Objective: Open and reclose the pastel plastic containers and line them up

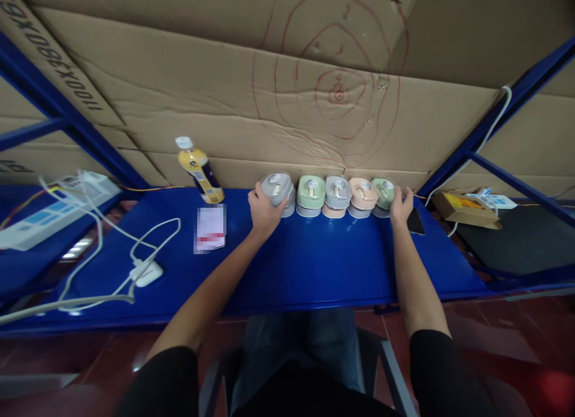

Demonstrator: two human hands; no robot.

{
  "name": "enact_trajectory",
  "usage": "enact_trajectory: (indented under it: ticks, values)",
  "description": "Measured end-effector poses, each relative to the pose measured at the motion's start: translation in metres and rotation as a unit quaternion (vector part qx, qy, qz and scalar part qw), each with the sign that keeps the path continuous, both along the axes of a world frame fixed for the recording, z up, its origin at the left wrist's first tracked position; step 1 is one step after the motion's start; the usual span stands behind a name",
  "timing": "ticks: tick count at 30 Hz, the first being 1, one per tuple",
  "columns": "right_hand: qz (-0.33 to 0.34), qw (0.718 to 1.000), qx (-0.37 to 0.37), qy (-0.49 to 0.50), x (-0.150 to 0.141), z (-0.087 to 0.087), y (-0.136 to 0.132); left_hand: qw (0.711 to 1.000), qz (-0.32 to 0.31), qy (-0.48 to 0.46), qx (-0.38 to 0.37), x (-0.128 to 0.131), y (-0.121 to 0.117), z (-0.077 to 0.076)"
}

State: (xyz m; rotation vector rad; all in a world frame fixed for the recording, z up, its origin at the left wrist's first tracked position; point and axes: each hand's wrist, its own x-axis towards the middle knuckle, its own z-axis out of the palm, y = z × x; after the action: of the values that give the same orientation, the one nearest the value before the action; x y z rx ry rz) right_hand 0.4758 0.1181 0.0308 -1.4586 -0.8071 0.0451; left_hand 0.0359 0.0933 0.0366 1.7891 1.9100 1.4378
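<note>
Ten rounded plastic containers [338, 192] stand on the blue counter [314, 261] between the hands, in five two-high stacks; tops: two grey, two green, one peach. The left hand [266, 212] grips the leftmost grey container [275, 187], set askew. The right hand [401, 208], its grip unclear, touches the rightmost green container [383, 192].

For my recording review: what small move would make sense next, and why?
Probably the left hand should ease the leftmost upper grey lidded container squarely over the lower container: the hand's fingers are around the upper one, which appears offset to the left of the one beneath.
</note>
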Motion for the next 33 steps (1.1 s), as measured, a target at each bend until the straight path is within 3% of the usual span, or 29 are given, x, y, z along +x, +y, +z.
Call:
enact_trajectory:
  ticks: [6,12,19,25,29,33]
  values:
    - [0.086,0.995,0.005,0.056,0.010,-0.018,0.010,1.000,0.000,0.010,-0.002,0.015,0.006,-0.003]
    - [0.140,0.988,0.008,0.068,0.009,-0.022,0.006,0.998,-0.050,-0.047,-0.005,0.003,0.007,-0.006]
    - [0.187,0.981,0.005,0.050,-0.027,-0.024,0.004,0.997,-0.001,-0.072,-0.042,-0.031,0.005,-0.007]
    - [0.242,0.969,-0.042,-0.004,-0.066,-0.027,0.001,0.993,0.051,-0.099,-0.042,-0.067,0.006,-0.006]
    - [0.205,0.974,-0.081,-0.051,-0.082,-0.026,-0.004,0.993,0.046,-0.106,-0.032,-0.080,0.006,-0.007]
    - [0.122,0.967,-0.092,-0.206,-0.091,-0.020,-0.014,0.991,0.053,-0.122,-0.031,-0.080,0.007,-0.008]
